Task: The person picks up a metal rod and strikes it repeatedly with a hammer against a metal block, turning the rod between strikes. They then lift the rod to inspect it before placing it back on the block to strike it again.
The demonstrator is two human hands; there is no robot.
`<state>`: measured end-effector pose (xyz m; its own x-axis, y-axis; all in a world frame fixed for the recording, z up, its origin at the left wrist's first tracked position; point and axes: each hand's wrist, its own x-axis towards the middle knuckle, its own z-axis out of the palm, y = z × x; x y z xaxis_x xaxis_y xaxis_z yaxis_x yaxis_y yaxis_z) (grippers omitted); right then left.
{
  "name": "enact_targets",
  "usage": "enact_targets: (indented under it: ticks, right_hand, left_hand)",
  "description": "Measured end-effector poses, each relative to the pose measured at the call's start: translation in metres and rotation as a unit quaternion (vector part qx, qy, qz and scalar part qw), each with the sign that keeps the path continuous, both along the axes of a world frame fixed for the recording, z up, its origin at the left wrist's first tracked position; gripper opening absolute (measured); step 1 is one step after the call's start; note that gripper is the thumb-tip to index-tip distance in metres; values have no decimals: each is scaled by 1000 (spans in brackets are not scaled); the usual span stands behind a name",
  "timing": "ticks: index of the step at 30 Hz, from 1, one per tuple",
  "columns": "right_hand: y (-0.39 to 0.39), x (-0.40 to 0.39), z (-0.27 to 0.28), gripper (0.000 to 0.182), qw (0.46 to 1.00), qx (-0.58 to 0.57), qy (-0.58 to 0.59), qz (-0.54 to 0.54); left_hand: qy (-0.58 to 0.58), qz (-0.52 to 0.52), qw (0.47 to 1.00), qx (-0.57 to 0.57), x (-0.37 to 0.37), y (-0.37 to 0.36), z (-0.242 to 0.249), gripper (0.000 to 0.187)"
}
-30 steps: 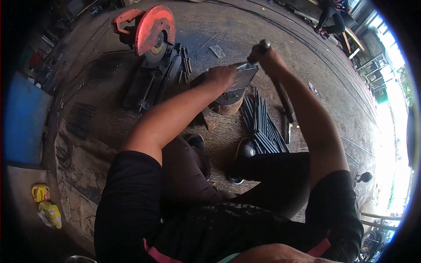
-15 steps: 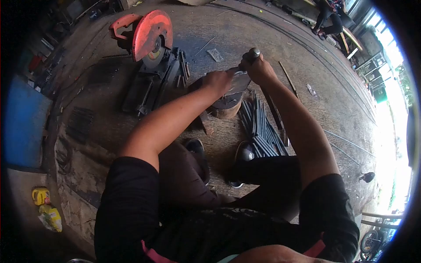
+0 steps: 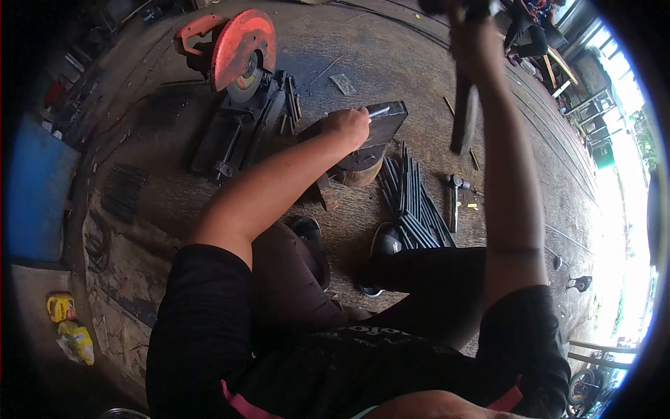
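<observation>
My left hand [image 3: 349, 128] is closed around a thin metal rod [image 3: 379, 112], whose bright end sticks out past the fingers over a dark steel anvil block [image 3: 391, 129]. That block sits on a round wooden stump [image 3: 364, 173] in front of my feet. Up at the right, my right hand [image 3: 477, 50] grips a hammer [image 3: 463, 122] by its handle, raised well above the block; the head is at the top edge, partly cut off and blurred. A bundle of metal rods [image 3: 415, 199] lies right of the stump. Beside it is a second hammer [image 3: 455, 202] on the floor.
A red-guarded cut-off saw [image 3: 244, 56] stands left of the stump, short rods [image 3: 292, 101] beside it. Another person [image 3: 530, 38] is at the upper right. Yellow packages [image 3: 61, 307] lie at far left, near a blue panel [image 3: 38, 199]. Long bars run along the right floor.
My right hand has swung the hammer up and away from the block. My left hand stays by the block, and the rod's end and the floor hammer now show.
</observation>
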<state>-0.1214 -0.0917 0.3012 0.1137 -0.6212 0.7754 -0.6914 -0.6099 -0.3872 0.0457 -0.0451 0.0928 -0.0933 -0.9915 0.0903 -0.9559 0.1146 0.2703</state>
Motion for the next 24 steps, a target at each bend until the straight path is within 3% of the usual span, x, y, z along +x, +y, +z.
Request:
enact_targets:
  ticks: [1, 2, 4, 5, 8, 10, 11, 12, 13, 14, 16, 17, 19, 20, 22, 23, 24]
  right_hand:
    - [-5, -1, -24, 36, 994, 88, 40, -49]
    - [1, 2, -63, 35, 985, 169, 21, 10]
    - [-24, -5, -168, 56, 948, 177, 254, 75]
    - [-40, -11, -192, 68, 930, 351, 101, -40]
    - [-9, -15, -130, 64, 888, 425, 158, -79]
    - [-16, -25, -105, 60, 932, 358, 51, 23]
    - [-41, -30, -103, 50, 962, 267, 32, 52]
    - [-6, -20, -56, 42, 976, 211, 44, 17]
    - [-12, -22, -39, 38, 990, 122, 43, 52]
    - [16, -13, -4, 39, 991, 116, 65, -12]
    - [14, -7, 19, 25, 999, 22, -20, 44]
    - [9, -6, 15, 25, 999, 22, -21, 45]
    - [-2, -6, -16, 41, 994, 79, 13, -80]
    - [-6, -4, -57, 43, 993, 109, -35, 22]
    - [-24, -6, -170, 45, 953, 241, 183, 28]
    - [-24, -10, -191, 54, 969, 238, 72, 10]
    - [-29, -12, -178, 54, 970, 232, 73, 9]
  left_hand:
    - [8, 2, 1000, 5, -1, 1, 2, 30]
    - [8, 1, 1000, 4, -1, 1, -1, 30]
    - [-34, -16, 999, -24, 0, -4, -8, 29]
    - [-49, -21, 998, -18, 0, -7, -6, 28]
    - [-33, -9, 999, -17, -2, -5, -6, 27]
    - [-30, -15, 999, -27, -2, -3, 0, 26]
    - [-25, -21, 999, -33, -3, -1, 1, 25]
    - [-24, -21, 999, -31, -3, -2, 1, 25]
    - [-34, -20, 999, -29, -3, -4, 0, 23]
    - [-44, -21, 998, -28, -4, -5, -1, 22]
    - [-35, -29, 996, -71, -5, -4, -4, 21]
    - [-41, -28, 996, -72, -5, -4, -5, 20]
    - [-49, -26, 996, -74, -2, -5, -6, 19]
    - [-46, -26, 996, -76, 0, -6, -7, 19]
    - [-43, -31, 995, -82, -1, -6, -8, 19]
    - [-53, -35, 995, -83, 6, -12, -4, 20]
    - [-56, -32, 995, -81, 10, -17, -3, 22]
